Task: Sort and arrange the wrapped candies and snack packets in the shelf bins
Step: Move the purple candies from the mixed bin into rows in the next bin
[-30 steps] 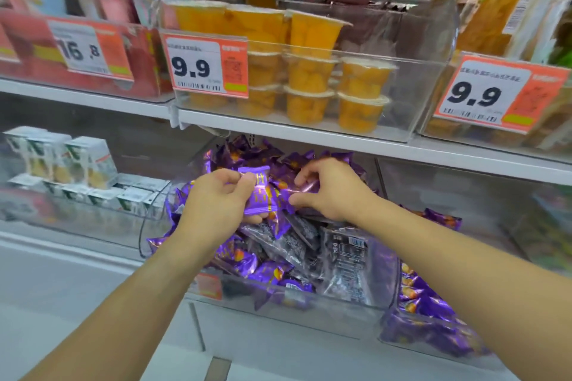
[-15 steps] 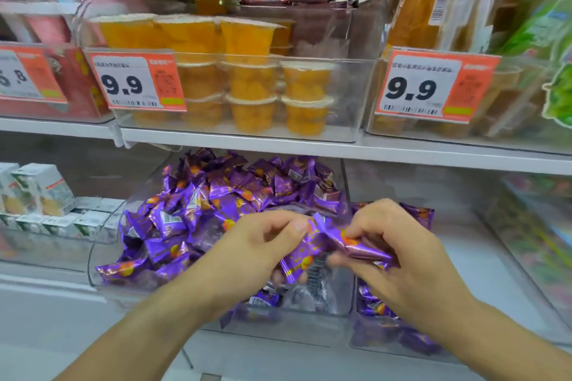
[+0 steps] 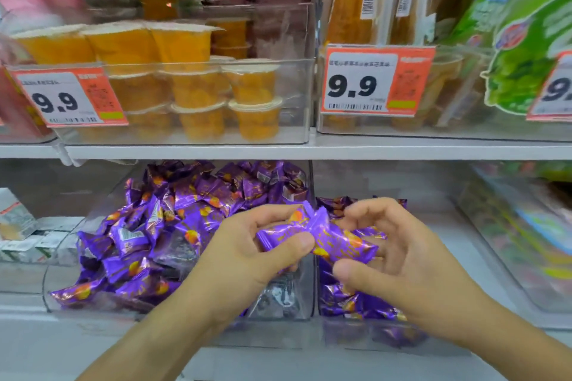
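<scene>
The left clear bin [image 3: 301,284] is heaped with purple candy packets [image 3: 173,226] almost up to the upper shelf edge [image 3: 278,150], so only a narrow gap stays open over the pile at the back, wider toward the bin's front rim. The right clear bin [image 3: 439,257] holds packets only in its front left corner; its back and right side are bare floor with open room above. Both hands [image 3: 247,260] [image 3: 399,260] and the packets they pinch fill the space over the wall between the two bins.

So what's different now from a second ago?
Both hands drew back out of the left bin toward its divide with the right one. The left hand and right hand now hold purple candy packets between them, above the bins. The heap of purple candies and the fruit cups above stayed put.
</scene>
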